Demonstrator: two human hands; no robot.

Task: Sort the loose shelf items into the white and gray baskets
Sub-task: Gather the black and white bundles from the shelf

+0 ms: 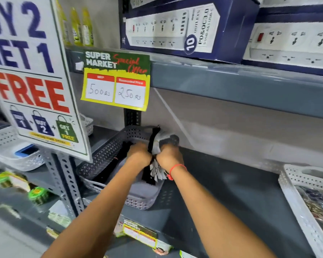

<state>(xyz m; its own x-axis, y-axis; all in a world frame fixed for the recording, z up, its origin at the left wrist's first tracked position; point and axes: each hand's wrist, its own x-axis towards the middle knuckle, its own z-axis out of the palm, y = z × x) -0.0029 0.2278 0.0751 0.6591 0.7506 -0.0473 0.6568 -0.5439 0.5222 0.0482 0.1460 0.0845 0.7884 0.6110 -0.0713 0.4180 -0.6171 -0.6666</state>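
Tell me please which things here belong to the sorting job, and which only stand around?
Belong to the job:
- gray basket
- white basket
- bundle of black and gray items, gripped by left hand and right hand

Only standing around:
- power strip boxes
- price tag
- promotion sign

A big promo sign [29, 75] hangs at the left — "BUY 2 GET 1 FREE" in blue and red. Beside it, a green-and-yellow price tag [116, 81] clipped to the upper shelf edge [241, 84] reads 500 and 250. Above sit navy power strip boxes [186, 28], side by side, and yellow-green bottles [80, 27] stand further back. Down low at the left — green round tins [38, 195].
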